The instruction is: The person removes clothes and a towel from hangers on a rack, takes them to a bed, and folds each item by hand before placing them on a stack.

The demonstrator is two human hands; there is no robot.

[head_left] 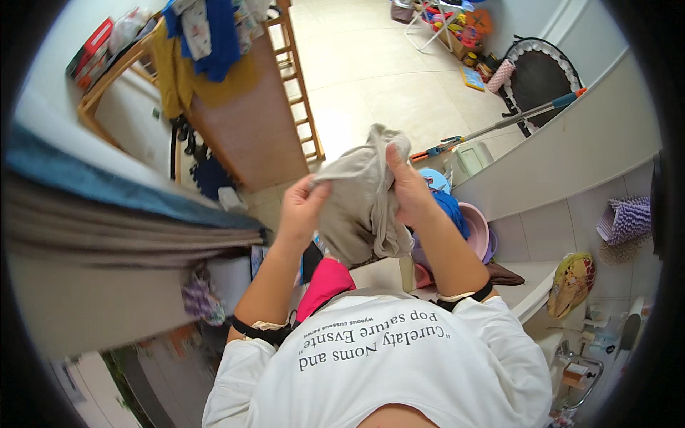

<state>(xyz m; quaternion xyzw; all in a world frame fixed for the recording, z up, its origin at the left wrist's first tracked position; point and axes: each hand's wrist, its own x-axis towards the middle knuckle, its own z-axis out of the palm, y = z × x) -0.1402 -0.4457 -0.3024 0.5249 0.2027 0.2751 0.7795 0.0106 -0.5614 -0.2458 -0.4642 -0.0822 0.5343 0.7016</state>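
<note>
A crumpled grey-beige cloth garment (351, 207) hangs between my two hands, in front of my chest. My left hand (302, 207) pinches its upper left edge between thumb and fingers. On the other side, my right hand (410, 189) grips the bunched cloth, with the thumb pointing up along it. The garment's exact kind cannot be made out from its folds. Below it, a bright pink cloth (325, 287) lies close against my body.
Pink and purple basins (477, 228) with blue cloth stand to the right. A long-handled mop (499, 123) leans across a low white wall (571, 171). Clothes (207, 43) drape over a wooden frame (296, 78) at the far left. A curtain (128, 221) hangs at left.
</note>
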